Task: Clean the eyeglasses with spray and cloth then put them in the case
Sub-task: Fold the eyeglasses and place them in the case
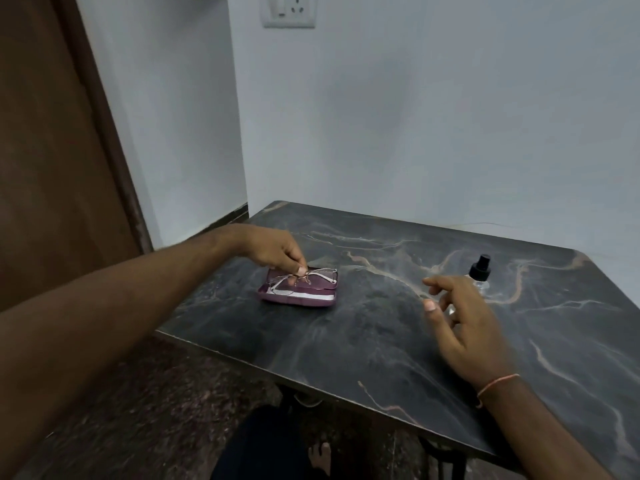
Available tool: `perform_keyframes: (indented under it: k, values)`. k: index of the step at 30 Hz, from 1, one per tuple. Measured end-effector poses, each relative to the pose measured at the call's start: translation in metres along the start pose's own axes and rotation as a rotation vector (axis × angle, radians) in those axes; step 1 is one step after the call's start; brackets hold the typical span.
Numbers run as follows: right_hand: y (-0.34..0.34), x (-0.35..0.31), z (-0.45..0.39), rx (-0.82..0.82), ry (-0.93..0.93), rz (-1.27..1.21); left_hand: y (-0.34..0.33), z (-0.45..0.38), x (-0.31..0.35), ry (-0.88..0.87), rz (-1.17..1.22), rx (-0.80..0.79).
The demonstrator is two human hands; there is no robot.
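Observation:
A maroon eyeglass case lies open on the dark marble table, left of the middle. Thin-framed eyeglasses sit in or just over the case, and my left hand pinches them at the bridge. My right hand hovers over the table to the right of the case, fingers spread and loosely bent, holding nothing. A small clear spray bottle with a black cap stands upright just beyond my right hand. I see no cloth.
The table stands in a corner against pale walls, with a brown door at the left and a wall socket above. The table's near edge runs diagonally; my knee and bare foot show below it.

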State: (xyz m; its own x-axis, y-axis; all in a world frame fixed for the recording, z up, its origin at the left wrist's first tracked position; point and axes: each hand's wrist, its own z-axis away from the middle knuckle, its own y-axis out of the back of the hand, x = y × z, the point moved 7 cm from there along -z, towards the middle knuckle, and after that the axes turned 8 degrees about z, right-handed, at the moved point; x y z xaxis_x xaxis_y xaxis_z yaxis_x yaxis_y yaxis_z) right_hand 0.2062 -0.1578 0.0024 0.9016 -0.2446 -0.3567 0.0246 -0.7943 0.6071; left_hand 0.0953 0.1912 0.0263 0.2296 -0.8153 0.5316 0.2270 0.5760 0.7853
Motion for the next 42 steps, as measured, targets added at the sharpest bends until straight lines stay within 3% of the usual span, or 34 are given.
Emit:
perform_keyframes:
  k: [17,22,33,42]
  values:
    - [-0.002,0.002,0.0,-0.016,-0.001,0.019,-0.015,-0.02,-0.002,0.096,-0.129,-0.217]
    - [-0.003,0.002,0.0,-0.022,0.0,0.015,-0.014,-0.021,0.0,0.062,-0.145,-0.187]
    - [-0.004,0.004,0.0,-0.015,-0.002,0.022,-0.006,-0.02,0.004,0.032,-0.202,0.04]
    - [-0.002,0.002,0.001,-0.006,-0.009,0.023,-0.008,-0.018,0.002,0.105,-0.186,0.008]
